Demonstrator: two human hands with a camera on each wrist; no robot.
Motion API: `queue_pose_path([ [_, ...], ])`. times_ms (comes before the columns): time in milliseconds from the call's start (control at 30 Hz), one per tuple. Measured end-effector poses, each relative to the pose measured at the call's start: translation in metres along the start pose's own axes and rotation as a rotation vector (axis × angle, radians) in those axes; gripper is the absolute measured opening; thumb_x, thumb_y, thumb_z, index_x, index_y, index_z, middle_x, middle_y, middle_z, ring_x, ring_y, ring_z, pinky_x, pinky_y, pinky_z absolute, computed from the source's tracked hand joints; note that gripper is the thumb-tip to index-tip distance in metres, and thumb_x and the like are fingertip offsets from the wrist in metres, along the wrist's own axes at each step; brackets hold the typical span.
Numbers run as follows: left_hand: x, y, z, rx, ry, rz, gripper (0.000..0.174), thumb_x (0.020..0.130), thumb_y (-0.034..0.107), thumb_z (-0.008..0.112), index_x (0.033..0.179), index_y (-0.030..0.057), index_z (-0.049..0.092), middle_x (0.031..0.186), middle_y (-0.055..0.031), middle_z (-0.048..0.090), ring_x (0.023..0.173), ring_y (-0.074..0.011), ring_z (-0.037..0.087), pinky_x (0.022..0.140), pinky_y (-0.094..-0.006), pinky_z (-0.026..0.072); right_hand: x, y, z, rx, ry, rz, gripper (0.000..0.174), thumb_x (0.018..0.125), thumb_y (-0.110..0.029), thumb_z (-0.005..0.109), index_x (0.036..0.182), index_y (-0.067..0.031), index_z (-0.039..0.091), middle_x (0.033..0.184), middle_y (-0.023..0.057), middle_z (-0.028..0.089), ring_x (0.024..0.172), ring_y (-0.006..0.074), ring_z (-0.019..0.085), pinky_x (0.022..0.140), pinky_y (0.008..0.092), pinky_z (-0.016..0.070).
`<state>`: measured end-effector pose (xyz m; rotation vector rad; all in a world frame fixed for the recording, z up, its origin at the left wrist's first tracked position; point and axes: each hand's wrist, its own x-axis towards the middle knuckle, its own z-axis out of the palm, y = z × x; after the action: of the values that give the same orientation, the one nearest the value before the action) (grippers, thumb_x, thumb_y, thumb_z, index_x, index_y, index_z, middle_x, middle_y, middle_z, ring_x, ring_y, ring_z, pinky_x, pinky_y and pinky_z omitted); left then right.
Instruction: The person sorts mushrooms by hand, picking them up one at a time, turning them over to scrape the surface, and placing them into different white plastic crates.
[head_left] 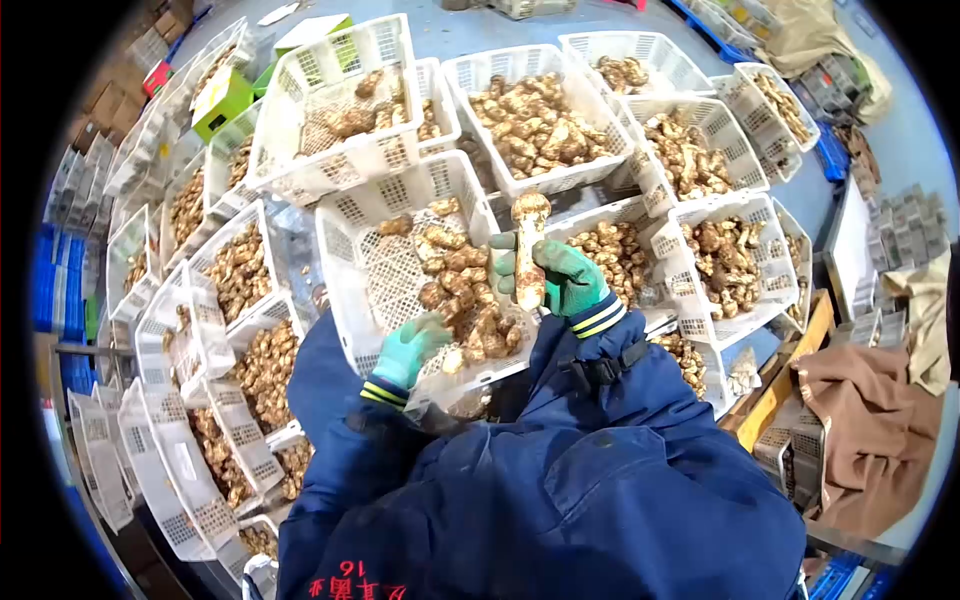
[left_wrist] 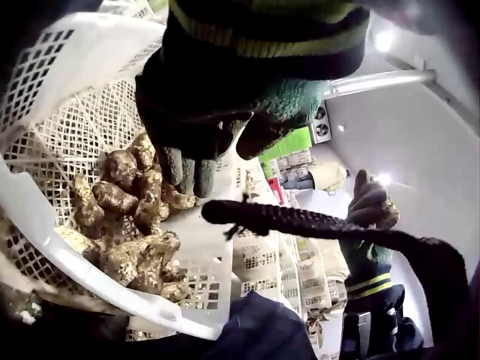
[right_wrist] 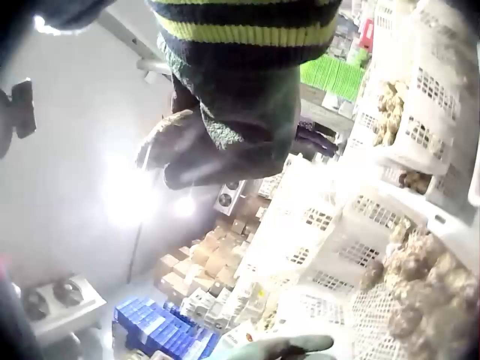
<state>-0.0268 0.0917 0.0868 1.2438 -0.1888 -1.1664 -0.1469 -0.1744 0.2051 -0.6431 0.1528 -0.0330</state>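
In the head view the gloved right hand [head_left: 568, 278] grips a long pale mushroom [head_left: 530, 250] upright, its brown cap at the top, above the right edge of a white basket [head_left: 345, 255]. The gloved left hand [head_left: 412, 350] hangs over the front of that basket, fingers relaxed, beside a pile of mushrooms [head_left: 462, 290]. The left wrist view has the left hand [left_wrist: 202, 135] with fingers pointing down near the piled mushrooms [left_wrist: 124, 202]. In the right wrist view the right hand [right_wrist: 232, 127] is curled around the mushroom, which is partly hidden.
White baskets of mushrooms surround the work basket, including one behind [head_left: 520, 185] and one at the right [head_left: 735, 325]. A green box [head_left: 222, 103] is at the upper left. Brown cloth [head_left: 870, 430] and a wooden beam [head_left: 775, 385] lie at the right.
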Motion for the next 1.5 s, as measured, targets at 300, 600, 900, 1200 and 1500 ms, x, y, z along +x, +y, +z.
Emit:
queue_pose_path([
  [300, 0.020, -0.011, 0.004, 0.124, 0.134, -0.097, 0.035, 0.093, 0.024, 0.055, 0.120, 0.0019, 0.055, 0.100, -0.0090, 0.067, 0.088, -0.0155, 0.064, 0.070, -0.0240, 0.0484, 0.009, -0.031, -0.047, -1.028, 0.324, -0.168, 0.054, 0.084, -0.028, 0.068, 0.124, 0.0029, 0.047, 0.098, 0.0085, 0.060, 0.088, 0.0128, 0.056, 0.077, 0.0278, 0.0469],
  [600, 0.028, -0.020, -0.012, 0.134, 0.170, -0.102, 0.038, 0.088, 0.025, 0.062, 0.115, -0.0006, 0.060, 0.101, -0.0069, 0.066, 0.084, -0.0113, 0.061, 0.069, -0.0226, 0.0476, 0.042, -0.042, -0.104, -0.709, 0.428, -0.054, 0.049, 0.082, -0.024, 0.070, 0.118, 0.0055, 0.053, 0.094, 0.0077, 0.063, 0.083, 0.0110, 0.059, 0.074, 0.0250, 0.0481],
  [900, 0.043, -0.035, -0.026, 0.247, 0.142, 0.021, 0.026, 0.085, 0.016, 0.064, 0.110, 0.0055, 0.063, 0.107, -0.0041, 0.064, 0.091, -0.0148, 0.061, 0.081, -0.0259, 0.0491, 0.124, -0.094, -0.175, -0.245, 0.398, 0.094, 0.016, 0.088, -0.015, 0.057, 0.096, -0.0034, 0.063, 0.087, 0.0074, 0.066, 0.082, 0.0250, 0.063, 0.067, 0.0345, 0.0525],
  [1200, 0.042, -0.017, -0.013, 0.251, 0.113, -0.039, 0.029, 0.087, 0.014, 0.060, 0.112, -0.0001, 0.059, 0.100, -0.0069, 0.065, 0.084, -0.0116, 0.059, 0.073, -0.0232, 0.0461, 0.203, -0.129, -0.219, -0.499, 0.579, -0.184, 0.020, 0.084, -0.010, 0.060, 0.102, -0.0024, 0.063, 0.100, 0.0108, 0.065, 0.094, 0.0273, 0.061, 0.089, 0.0413, 0.0496],
  [1500, 0.041, -0.017, -0.010, 0.182, 0.055, -0.026, 0.032, 0.090, 0.013, 0.057, 0.117, -0.0035, 0.055, 0.098, -0.0070, 0.065, 0.081, -0.0084, 0.061, 0.058, -0.0197, 0.0422, 0.187, -0.102, -0.045, -0.368, -0.120, -0.066, 0.049, 0.083, -0.007, 0.054, 0.129, 0.0056, 0.041, 0.107, 0.0115, 0.059, 0.094, 0.0186, 0.058, 0.084, 0.0275, 0.0484],
])
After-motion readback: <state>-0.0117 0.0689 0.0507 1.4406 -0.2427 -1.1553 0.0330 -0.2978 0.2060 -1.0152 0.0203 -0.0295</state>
